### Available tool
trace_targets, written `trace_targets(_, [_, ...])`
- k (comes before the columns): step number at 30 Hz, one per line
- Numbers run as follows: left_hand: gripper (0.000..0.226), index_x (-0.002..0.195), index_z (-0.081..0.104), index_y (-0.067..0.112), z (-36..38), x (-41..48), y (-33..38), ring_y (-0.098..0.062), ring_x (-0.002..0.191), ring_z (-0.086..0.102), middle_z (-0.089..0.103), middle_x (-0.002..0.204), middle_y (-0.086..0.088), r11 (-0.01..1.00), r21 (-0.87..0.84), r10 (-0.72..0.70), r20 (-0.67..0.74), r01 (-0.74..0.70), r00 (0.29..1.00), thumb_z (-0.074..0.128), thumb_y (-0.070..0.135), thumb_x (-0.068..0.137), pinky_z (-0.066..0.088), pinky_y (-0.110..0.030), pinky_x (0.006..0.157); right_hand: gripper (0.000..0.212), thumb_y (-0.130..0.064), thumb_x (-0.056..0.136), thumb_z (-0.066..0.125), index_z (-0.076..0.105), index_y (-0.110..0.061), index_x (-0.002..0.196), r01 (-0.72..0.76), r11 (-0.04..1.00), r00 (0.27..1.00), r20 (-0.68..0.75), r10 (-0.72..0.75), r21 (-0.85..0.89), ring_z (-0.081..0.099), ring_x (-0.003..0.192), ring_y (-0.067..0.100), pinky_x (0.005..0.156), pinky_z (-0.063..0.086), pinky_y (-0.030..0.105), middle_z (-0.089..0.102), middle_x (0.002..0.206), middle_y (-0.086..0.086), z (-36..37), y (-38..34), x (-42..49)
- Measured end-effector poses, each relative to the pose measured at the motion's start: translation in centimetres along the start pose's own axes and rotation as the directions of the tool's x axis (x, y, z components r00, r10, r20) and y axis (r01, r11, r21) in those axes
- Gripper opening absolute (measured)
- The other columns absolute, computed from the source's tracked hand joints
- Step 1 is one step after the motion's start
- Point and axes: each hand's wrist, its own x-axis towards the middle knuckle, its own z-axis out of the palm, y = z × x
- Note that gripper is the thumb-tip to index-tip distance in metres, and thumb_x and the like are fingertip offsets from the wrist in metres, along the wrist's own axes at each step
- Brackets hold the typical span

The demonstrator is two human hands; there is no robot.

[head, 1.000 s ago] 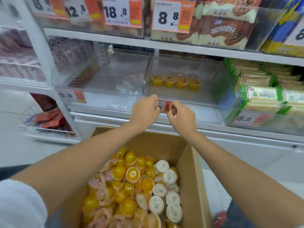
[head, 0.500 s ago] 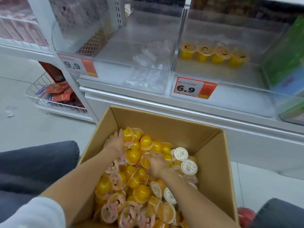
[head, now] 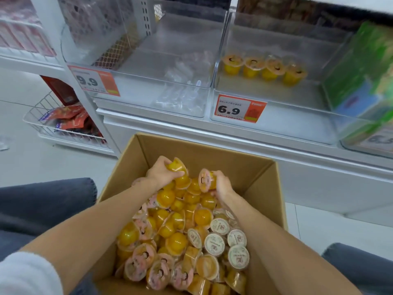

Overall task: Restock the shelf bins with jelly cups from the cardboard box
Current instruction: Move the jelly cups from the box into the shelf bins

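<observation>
"Beyond the cardboard box point(head: 261, 179), up and to its right, sits the shelf bin point(head: 297, 126). Which hand is nearer?"

"The right hand point(head: 222, 185), I'd say. Both hands work the box's far end: it grips a pink-lidded jelly cup point(head: 204, 180), the left hand point(head: 161, 173) an orange one."
</observation>
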Motion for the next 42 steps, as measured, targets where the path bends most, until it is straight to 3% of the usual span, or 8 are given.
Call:
trace_targets(5, [0.073,0.129,0.049,0.026,1.3,-4.9,8.6,-0.021,0.084,0.070,0.064,0.112,-0.007,0.947,-0.320,0.089,0.206,-0.019,0.975,0.087,0.020,0.067,0.059,-0.037,0.078,0.045,-0.048,0.099,0.036,0.064,-0.013,0.108,0.101,0.921,0.962,0.198,-0.186,0.376,0.056,0.065,0.016,0.055,0.031,0.026,0.068,0.091,0.011,-4.8,-6.1,-4.9])
trace_targets(11, [0.053,0.114,0.052,0.014,0.7,-9.6,19.7,-0.015,0.072,0.064,0.065,0.099,-0.007,0.904,-0.194,0.415,0.182,-0.381,0.891,0.079,0.005,0.070,0.055,-0.022,0.061,0.037,-0.020,0.080,0.067,0.053,-0.009,0.113,0.449,0.858,0.887,-0.008,-0.462,0.250,0.048,0.055,0.011,0.043,0.031,0.020,0.060,0.076,0.006,-9.8,-14.4,-10.5])
trace_targets(16, [0.064,0.104,0.047,0.019,-0.2,-9.7,27.2,-0.015,0.082,0.067,0.066,0.095,0.001,0.762,-0.020,0.648,0.045,-0.648,0.760,0.088,0.033,0.057,0.057,-0.032,0.069,0.021,-0.026,0.086,0.068,0.063,-0.014,0.103,0.616,0.783,0.786,-0.133,-0.604,0.083,0.055,0.065,0.010,0.053,0.038,0.022,0.065,0.082,0.001,-13.3,-21.9,-12.5])
trace_targets(19, [0.067,0.107,0.048,0.018,0.1,-6.6,30.6,-0.016,0.086,0.063,0.064,0.099,0.003,0.758,0.087,0.651,-0.028,-0.647,0.759,0.088,0.036,0.057,0.052,-0.028,0.064,0.031,-0.036,0.082,0.073,0.063,-0.013,0.101,0.583,0.810,0.777,-0.247,-0.580,-0.067,0.056,0.077,0.009,0.072,0.040,0.026,0.063,0.088,-0.003,-15.3,-25.5,-9.8])
trace_targets(25, [0.055,0.112,0.064,0.013,2.1,3.5,32.5,-0.018,0.100,0.062,0.065,0.107,-0.001,0.796,0.371,0.490,0.069,-0.478,0.869,0.082,0.037,0.066,0.046,-0.024,0.076,0.023,-0.023,0.083,0.074,0.055,-0.011,0.087,0.321,0.937,0.928,-0.154,-0.340,-0.136,0.057,0.058,0.013,0.044,0.042,0.021,0.058,0.078,0.006,-15.6,-27.6,-1.2])
trace_targets(31, [0.071,0.139,0.047,0.021,2.9,6.7,32.0,-0.024,0.125,0.049,0.051,0.137,-0.003,0.670,0.541,0.509,0.164,-0.508,0.845,0.070,0.053,0.079,0.039,-0.028,0.099,0.039,-0.010,0.096,0.057,0.048,-0.004,0.133,0.220,0.971,0.972,-0.066,-0.227,-0.098,0.060,0.107,0.025,0.071,0.057,0.030,0.045,0.141,0.008,-14.9,-28.1,2.3])
trace_targets(36, [0.032,0.084,0.049,0.015,2.8,6.3,31.8,-0.029,0.092,0.058,0.052,0.085,-0.002,0.663,0.530,0.568,0.103,-0.529,0.816,0.068,0.041,0.086,0.036,-0.027,0.069,0.039,-0.009,0.095,0.057,0.048,-0.006,0.133,0.247,0.961,0.961,-0.094,-0.260,-0.128,0.062,0.088,0.021,0.075,0.056,0.029,0.049,0.140,0.009,-15.1,-27.9,3.5])
trace_targets(42, [0.061,0.144,0.042,0.019,3.3,6.2,31.6,-0.025,0.132,0.045,0.046,0.145,-0.002,0.672,0.423,0.556,0.255,-0.608,0.791,0.067,0.029,0.090,0.038,-0.030,0.107,0.042,-0.011,0.096,0.055,0.042,-0.013,0.136,0.267,0.901,0.910,-0.217,-0.352,-0.342,0.065,0.093,0.027,0.081,0.059,0.036,0.055,0.121,0.009,-15.3,-28.1,3.1])
